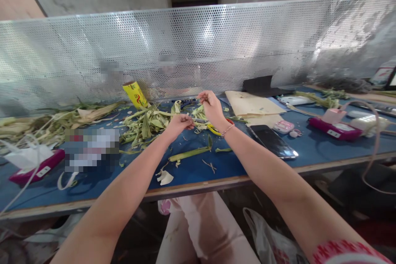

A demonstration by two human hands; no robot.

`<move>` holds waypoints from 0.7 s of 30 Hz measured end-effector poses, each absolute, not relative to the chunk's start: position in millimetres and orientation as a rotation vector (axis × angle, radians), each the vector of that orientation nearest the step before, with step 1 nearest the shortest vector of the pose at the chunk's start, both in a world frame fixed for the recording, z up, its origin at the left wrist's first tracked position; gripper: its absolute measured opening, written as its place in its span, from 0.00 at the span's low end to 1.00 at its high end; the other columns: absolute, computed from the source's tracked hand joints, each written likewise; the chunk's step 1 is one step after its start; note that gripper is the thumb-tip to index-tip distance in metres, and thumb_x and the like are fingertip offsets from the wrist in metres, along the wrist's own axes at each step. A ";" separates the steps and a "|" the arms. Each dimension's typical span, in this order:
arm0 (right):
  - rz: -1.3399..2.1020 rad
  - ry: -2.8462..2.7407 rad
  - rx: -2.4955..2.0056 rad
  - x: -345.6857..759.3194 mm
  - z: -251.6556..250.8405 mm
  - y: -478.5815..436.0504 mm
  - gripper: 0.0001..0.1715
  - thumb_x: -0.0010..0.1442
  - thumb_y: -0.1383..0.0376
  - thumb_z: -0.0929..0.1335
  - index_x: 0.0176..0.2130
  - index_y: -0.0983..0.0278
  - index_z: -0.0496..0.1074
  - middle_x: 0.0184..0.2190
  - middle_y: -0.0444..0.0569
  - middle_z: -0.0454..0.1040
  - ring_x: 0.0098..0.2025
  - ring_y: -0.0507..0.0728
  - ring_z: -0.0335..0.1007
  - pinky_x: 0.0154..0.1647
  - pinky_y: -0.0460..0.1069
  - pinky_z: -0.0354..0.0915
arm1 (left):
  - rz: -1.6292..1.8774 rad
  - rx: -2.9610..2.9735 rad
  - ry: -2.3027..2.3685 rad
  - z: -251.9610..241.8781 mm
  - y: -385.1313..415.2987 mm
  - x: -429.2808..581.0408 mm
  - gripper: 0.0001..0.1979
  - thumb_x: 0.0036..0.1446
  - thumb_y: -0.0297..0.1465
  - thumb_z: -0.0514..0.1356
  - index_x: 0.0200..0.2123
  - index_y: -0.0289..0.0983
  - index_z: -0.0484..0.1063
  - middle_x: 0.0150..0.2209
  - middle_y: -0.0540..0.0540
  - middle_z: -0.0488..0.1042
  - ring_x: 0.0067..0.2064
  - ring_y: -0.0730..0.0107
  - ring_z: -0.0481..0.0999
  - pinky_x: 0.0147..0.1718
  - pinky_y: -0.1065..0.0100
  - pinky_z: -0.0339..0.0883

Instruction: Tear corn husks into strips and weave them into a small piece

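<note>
My left hand (181,125) is closed above the middle of the blue table, its fingertips pinched near a thin greyish rod-like piece (201,121). Whether the fingers grip that piece I cannot tell. Just right of it and slightly higher, my right hand (212,105) is curled with fingertips together; what it holds, if anything, is too small to make out. Beneath my right wrist lies a yellow curved object (213,129), partly hidden. A heap of pale green leafy strips (147,126) is left of my hands. In front of them lies a green stalk (190,154).
Behind the table stands a perforated metal screen (185,45). A yellow carton (136,94) leans there. To the right are brown paper (250,105), a black phone (274,142), a small pink case (284,126) and a purple power strip (334,128). Dry husks (77,121) lie left.
</note>
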State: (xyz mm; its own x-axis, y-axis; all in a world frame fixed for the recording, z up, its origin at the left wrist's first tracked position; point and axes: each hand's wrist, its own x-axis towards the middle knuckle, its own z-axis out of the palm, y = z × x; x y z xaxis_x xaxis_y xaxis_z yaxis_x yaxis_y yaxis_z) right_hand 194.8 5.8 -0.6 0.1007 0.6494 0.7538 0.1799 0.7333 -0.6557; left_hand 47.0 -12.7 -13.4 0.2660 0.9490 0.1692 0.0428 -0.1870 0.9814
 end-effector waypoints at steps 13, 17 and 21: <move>0.513 -1.450 -0.695 184.7 -10.5 9.8 0.19 0.41 0.75 0.55 0.34 0.63 0.62 0.31 0.46 0.71 0.32 0.51 0.65 0.39 0.50 0.63 | 1.168 1.161 0.890 -4.5 -20.9 53.9 0.04 0.38 0.21 0.56 0.22 0.34 0.66 0.20 0.47 0.72 0.25 0.71 0.73 0.28 0.68 0.67; 0.482 -1.464 -0.683 181.5 -9.6 3.9 0.19 0.41 0.76 0.55 0.34 0.63 0.62 0.31 0.47 0.71 0.33 0.51 0.65 0.39 0.50 0.63 | 1.192 1.077 0.911 -1.2 -23.4 56.7 0.06 0.48 0.30 0.54 0.22 0.36 0.64 0.17 0.47 0.69 0.21 0.70 0.70 0.27 0.65 0.67; 0.448 -1.506 -0.694 178.1 -8.4 -3.3 0.18 0.43 0.76 0.56 0.35 0.63 0.62 0.33 0.48 0.71 0.34 0.52 0.66 0.40 0.50 0.63 | 1.263 1.086 0.932 -4.5 -23.7 60.0 0.11 0.51 0.33 0.56 0.20 0.37 0.60 0.15 0.48 0.65 0.18 0.73 0.65 0.22 0.67 0.63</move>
